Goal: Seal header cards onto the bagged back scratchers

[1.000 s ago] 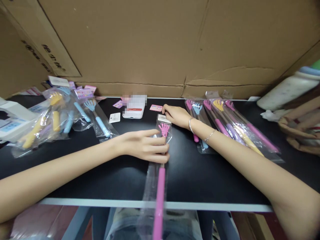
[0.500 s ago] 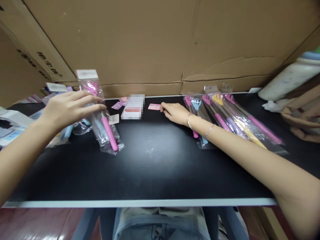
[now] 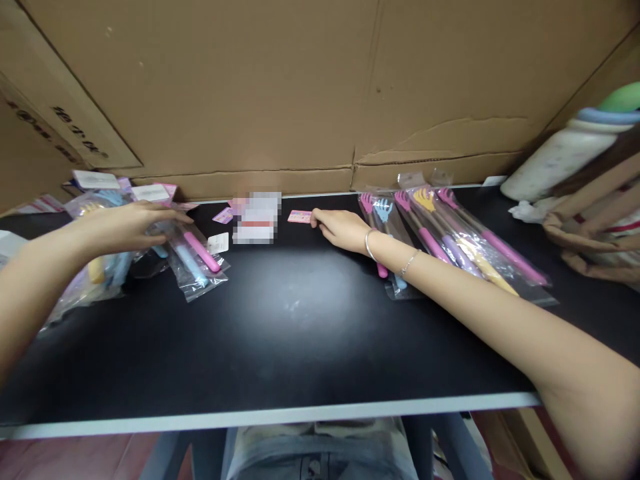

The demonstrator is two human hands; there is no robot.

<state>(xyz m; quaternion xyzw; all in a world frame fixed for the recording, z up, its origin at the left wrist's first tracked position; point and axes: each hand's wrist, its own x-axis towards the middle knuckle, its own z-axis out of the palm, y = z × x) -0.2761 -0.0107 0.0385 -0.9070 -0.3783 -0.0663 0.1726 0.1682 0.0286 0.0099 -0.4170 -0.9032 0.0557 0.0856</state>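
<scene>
On the left, my left hand (image 3: 133,225) lies over a clear bag with a back scratcher, its pink handle (image 3: 203,252) showing below the fingers. Those fingers are stretched out, with the thumb apart; the part of the bag beneath them is hidden. A light-blue handle (image 3: 190,263) lies alongside the pink one. My right hand (image 3: 337,229) rests on the black table, thumb and fingertips closed on the right end of a small pink card (image 3: 299,217). To its right lie several bagged back scratchers with pink, blue and yellow claw heads (image 3: 424,199).
A pile of bagged back scratchers (image 3: 107,260) sits at the far left. Small printed cards (image 3: 223,215) and a blurred white packet (image 3: 257,223) lie at the back. A bottle (image 3: 560,160) and brown bag (image 3: 595,247) stand right. Cardboard (image 3: 250,87) walls the back edge.
My left hand has moved left and lowered the bagged pink back scratcher onto the left pile, its fingers now loosened. My right hand keeps its place on the card. The view has shifted slightly.
</scene>
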